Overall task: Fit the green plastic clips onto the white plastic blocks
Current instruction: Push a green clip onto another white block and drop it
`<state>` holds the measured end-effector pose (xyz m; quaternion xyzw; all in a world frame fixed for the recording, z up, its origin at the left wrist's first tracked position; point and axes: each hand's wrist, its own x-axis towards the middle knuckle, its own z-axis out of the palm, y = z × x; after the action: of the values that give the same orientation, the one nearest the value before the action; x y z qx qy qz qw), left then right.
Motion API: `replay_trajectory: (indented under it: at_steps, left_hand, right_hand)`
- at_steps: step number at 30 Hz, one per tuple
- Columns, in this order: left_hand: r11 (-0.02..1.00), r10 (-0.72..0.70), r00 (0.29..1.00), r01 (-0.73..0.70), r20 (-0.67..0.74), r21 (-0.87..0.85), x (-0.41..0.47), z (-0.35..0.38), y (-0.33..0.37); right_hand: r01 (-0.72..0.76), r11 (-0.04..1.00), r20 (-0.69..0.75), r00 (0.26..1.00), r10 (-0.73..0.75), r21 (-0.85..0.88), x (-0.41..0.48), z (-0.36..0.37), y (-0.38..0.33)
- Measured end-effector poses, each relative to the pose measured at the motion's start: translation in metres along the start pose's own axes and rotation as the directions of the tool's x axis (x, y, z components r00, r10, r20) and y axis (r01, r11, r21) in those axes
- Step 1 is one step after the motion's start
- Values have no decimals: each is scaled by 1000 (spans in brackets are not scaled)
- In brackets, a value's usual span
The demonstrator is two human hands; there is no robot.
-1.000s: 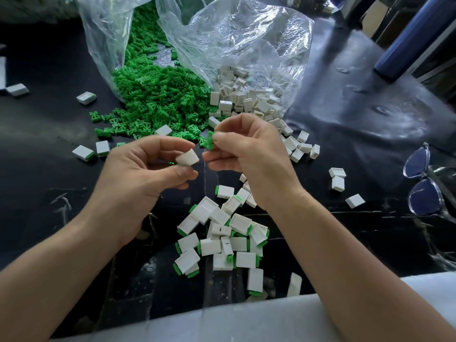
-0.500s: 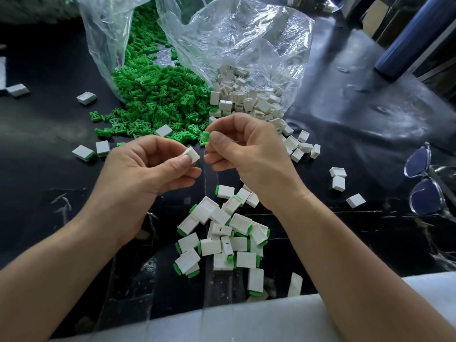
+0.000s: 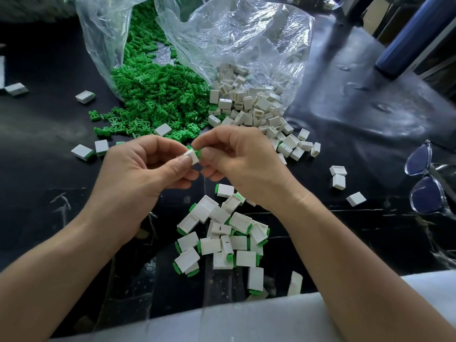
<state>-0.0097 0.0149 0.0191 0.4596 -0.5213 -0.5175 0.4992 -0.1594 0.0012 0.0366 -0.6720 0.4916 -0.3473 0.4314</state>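
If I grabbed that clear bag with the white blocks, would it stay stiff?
Probably not: the clear bag looks thin and crumpled, so it would likely flop. Its mouth lies open, so white blocks would probably spill out.

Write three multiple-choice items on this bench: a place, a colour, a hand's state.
1. Where does the heap of finished blocks lie?
A. inside a bag
B. on the black table, near the person
C. on the floor

2. What colour are the loose clips?
A. red
B. green
C. yellow

3. What is the left hand doing?
A. lying flat
B. pinching a white block
C. hanging idle

Answers: 1 B, the heap sits on the tabletop below both hands; 2 B, the pile spilling from the clear bag is green; 3 B, its thumb and finger pinch the block, while the right hand pinches a green clip.
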Motion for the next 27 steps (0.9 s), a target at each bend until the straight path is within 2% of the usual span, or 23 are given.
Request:
replay_trajectory:
  at_steps: [3, 10, 17, 27]
  left_hand:
    - [999, -6, 1000, 6, 0, -40, 1, -1, 1]
    - [988, -121, 990, 127, 70, -88, 1, -1, 0]
    - [995, -95, 992, 98, 78, -35, 0, -1, 1]
    - [989, -10, 988, -13, 152, 145, -4, -3, 2]
  right_hand:
    - [-55, 997, 8, 998, 55, 58, 0, -1, -1]
    - [-33, 993, 30, 999, 37, -115, 0, 1, 1]
    - [-36, 951, 88, 994, 66, -308, -3, -2, -8]
    - [119, 803, 203, 979, 2, -584, -8, -5, -14]
